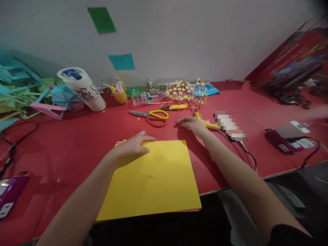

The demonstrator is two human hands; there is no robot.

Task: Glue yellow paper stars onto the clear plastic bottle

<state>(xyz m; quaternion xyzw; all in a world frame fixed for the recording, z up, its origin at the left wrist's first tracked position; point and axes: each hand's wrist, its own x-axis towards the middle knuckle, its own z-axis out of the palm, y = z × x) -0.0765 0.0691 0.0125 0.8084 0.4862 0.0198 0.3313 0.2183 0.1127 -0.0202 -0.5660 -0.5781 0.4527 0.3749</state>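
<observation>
The left hand (133,144) lies over the far left part of a yellow paper sheet (156,181), thumb and forefinger spread apart, the thumb on the sheet and the forefinger reaching along its far edge. The right hand (192,125) is over the table beyond the sheet's far right corner, its fingers loosely stretched out and close together, pointing left; nothing shows in them, though their undersides are hidden. The yellow sheet is the top of a stack, pink edges peeping out beneath, and its near edge juts past the edge of the red table (84,136). Just beside the right hand lies a yellow glue gun (208,123); to its left are scissors (151,117) with one yellow and one red handle, slightly open. Behind these come a yellow cutter (178,107), clear plastic bottles (148,97) and a garland of gold stars (180,90). Farther left, a white tumbler (83,89) stands beside folded paper shapes (64,97). A green note (101,19) and a blue note (121,62) are on the wall (179,37).
</observation>
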